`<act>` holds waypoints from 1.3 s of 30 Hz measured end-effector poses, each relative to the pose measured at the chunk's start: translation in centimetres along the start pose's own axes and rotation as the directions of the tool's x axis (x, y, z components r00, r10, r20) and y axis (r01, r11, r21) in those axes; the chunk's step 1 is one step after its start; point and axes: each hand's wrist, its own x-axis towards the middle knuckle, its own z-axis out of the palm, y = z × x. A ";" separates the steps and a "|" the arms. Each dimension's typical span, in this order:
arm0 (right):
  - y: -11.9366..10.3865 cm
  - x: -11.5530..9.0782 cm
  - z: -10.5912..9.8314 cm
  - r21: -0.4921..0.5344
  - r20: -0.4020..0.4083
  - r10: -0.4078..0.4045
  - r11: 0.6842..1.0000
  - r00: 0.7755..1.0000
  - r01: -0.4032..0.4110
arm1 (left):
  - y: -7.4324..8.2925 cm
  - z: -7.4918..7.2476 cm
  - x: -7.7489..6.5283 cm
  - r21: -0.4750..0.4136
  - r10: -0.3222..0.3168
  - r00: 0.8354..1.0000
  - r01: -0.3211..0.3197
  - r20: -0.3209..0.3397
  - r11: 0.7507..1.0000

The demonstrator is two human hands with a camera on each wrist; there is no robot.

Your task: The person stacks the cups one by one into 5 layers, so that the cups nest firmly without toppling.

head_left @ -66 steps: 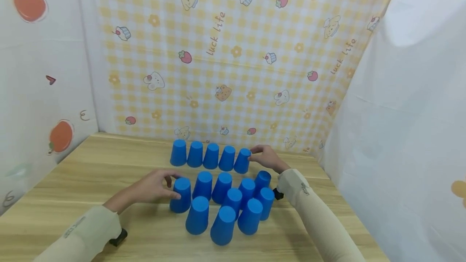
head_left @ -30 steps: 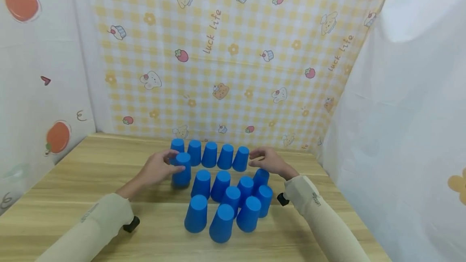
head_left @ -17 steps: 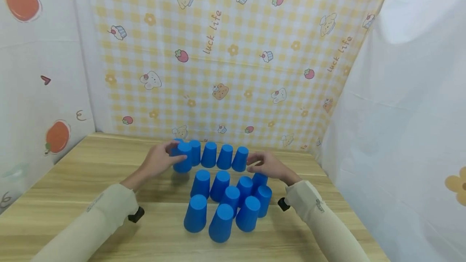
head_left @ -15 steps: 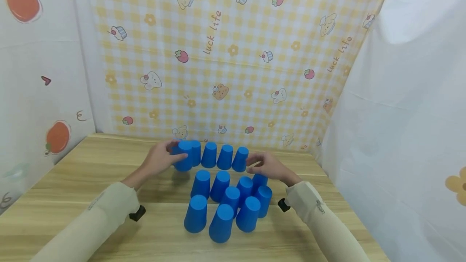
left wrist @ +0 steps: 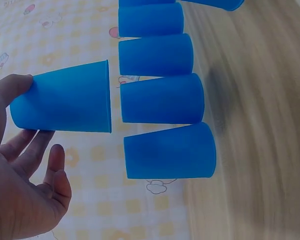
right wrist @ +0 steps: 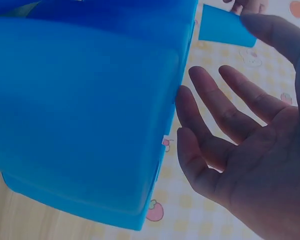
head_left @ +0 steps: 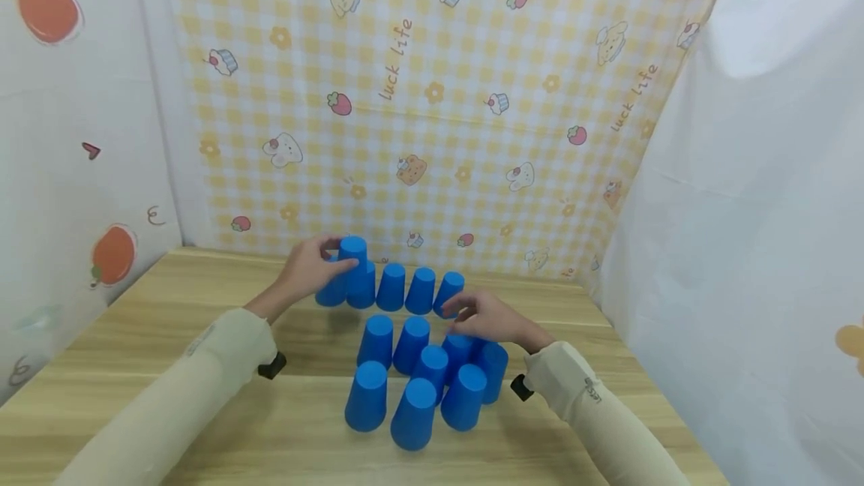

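My left hand [head_left: 309,270] pinches an upside-down blue plastic cup [head_left: 353,252] near its closed end, thumb on one side and fingers on the other. In the left wrist view this held cup [left wrist: 65,100] hangs in the air, a gap apart from the row of cups [left wrist: 170,152] beneath it. That back row runs side by side, all inverted, and the held cup overlaps its left end in the head view. My right hand [head_left: 493,317], fingers loosely bent and empty, hovers over the right side of the nearer cups [head_left: 457,355], partly hiding them.
A looser cluster of inverted blue cups [head_left: 413,415] stands nearer me on the wooden table [head_left: 283,426]. Behind the back row hangs a yellow checked curtain [head_left: 445,141]. White sheets [head_left: 729,246] close off both sides.
My left hand has carried the cup from the nearer group's left end back and up over the back row. My right hand has left that row's right end, moving toward me.
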 end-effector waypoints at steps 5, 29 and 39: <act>-0.4 0.3 0.3 -0.018 0.032 0.000 1.000 0.999 0.001 | 0.0 -0.2 1.1 0.012 -0.020 1.000 0.019 0.021 1.000; -1.3 1.0 1.8 -0.118 -0.006 -0.013 0.993 1.000 0.012 | 0.1 0.2 3.1 0.080 -0.084 0.996 0.083 0.009 0.993; -1.2 1.3 2.1 -0.085 0.013 -0.023 0.996 1.000 0.024 | -0.4 0.2 3.6 0.083 -0.100 0.995 0.100 -0.003 0.992</act>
